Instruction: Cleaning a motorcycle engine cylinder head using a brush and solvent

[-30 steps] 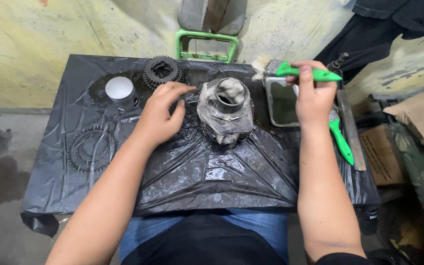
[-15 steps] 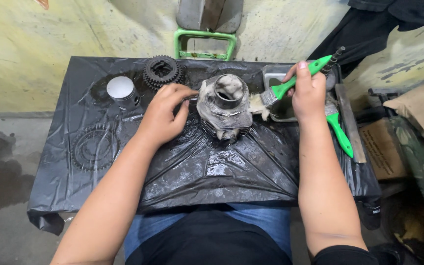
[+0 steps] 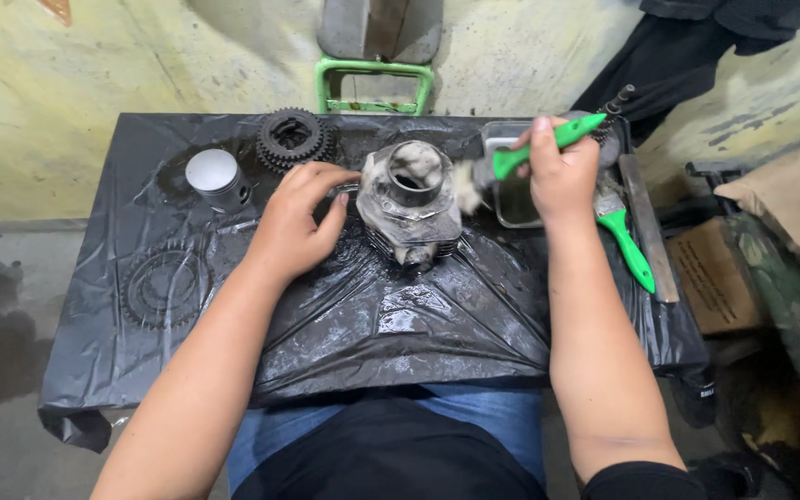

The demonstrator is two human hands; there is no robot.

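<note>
Brush came down from raised position; bristles now against right side of grimy grey metal engine cylinder [image 3: 409,204] at centre of bench [image 3: 372,324] draped in black plastic. Right hand [image 3: 562,171] fingers wrapped around green-handled paintbrush [image 3: 530,153]. Left hand [image 3: 298,227] fingers spread, steadying cylinder's left side. Second green brush [image 3: 627,241] lies right; black gears [image 3: 291,139], silver piston [image 3: 215,176] left.

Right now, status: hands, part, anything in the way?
Left hand steadies cylinder. Right hand grips brush, bristles at cylinder's side. Second brush lies aside; nothing in the way.
</note>
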